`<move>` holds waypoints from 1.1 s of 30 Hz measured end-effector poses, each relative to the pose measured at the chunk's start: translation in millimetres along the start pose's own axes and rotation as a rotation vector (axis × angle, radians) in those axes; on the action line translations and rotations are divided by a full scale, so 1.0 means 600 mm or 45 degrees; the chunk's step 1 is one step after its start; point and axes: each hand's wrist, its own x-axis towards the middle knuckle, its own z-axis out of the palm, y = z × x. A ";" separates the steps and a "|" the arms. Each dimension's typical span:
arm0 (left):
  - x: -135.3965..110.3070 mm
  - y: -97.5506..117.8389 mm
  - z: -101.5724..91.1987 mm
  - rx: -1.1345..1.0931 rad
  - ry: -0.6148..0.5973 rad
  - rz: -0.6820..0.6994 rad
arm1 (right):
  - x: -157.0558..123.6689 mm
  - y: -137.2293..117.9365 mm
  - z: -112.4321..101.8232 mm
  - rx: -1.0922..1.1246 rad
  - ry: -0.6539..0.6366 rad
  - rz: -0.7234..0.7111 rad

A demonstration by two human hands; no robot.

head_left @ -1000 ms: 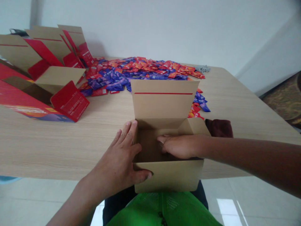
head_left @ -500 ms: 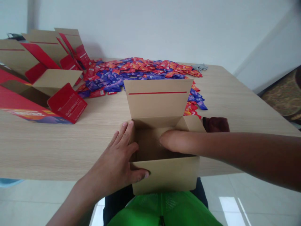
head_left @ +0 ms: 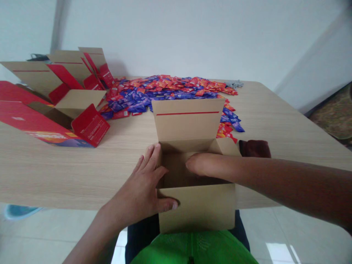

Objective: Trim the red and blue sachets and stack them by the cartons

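- While the open cardboard box (head_left: 196, 209) hangs off the near edge of the wooden table (head_left: 68, 172), over the lap, there's plenty of bare tabletop to its left and right.
- Left hand (head_left: 141, 192) is spread flat against the box's left wall, thumb hooked round the front corner, so it's bracing rather than clamping anything.
- Right hand (head_left: 205, 167) reaches down inside the box; fingers are hidden, so I can't tell if they're curled or apart.
- Box lid flap (head_left: 189, 119) stands upright at the back; whatever's inside is blocked from view.
- Behind it is a big spread of red and purple sachets (head_left: 170, 90).
- Far left: a cluster of opened red-printed cartons (head_left: 55, 99); contents not visible.
- Dark brown cloth (head_left: 255, 148) sits just right of the box.
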 end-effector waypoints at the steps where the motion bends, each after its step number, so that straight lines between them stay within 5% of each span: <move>1: -0.001 -0.001 0.001 0.011 0.004 0.007 | -0.013 -0.005 -0.011 -0.048 -0.055 0.046; 5: -0.006 -0.013 0.001 0.047 0.026 0.021 | -0.103 -0.010 -0.062 -0.058 -0.045 -0.031; 9: -0.015 -0.028 0.003 -0.036 0.115 -0.017 | -0.218 0.021 -0.067 0.135 0.512 -0.369; 13: -0.027 -0.039 0.027 -0.346 0.486 -0.252 | -0.305 0.091 0.026 0.150 1.115 -0.330; 16: -0.031 -0.040 0.051 -0.789 0.790 -0.503 | -0.328 0.136 0.127 0.406 1.670 0.088; 18: -0.029 -0.036 0.060 -1.041 0.780 -0.600 | -0.325 0.148 0.184 0.869 1.816 0.317; 21: -0.020 -0.026 0.064 -1.170 0.712 -0.630 | -0.308 0.138 0.229 1.512 1.507 0.184; 23: -0.013 -0.022 0.061 -1.202 0.750 -0.647 | -0.295 0.125 0.229 1.552 1.320 0.177; 28: -0.011 -0.034 0.041 -1.237 0.873 -0.775 | -0.251 0.104 0.183 1.580 1.278 0.306; 33: -0.025 -0.048 0.010 -0.939 0.879 -0.811 | -0.200 0.067 0.138 1.766 1.162 -0.030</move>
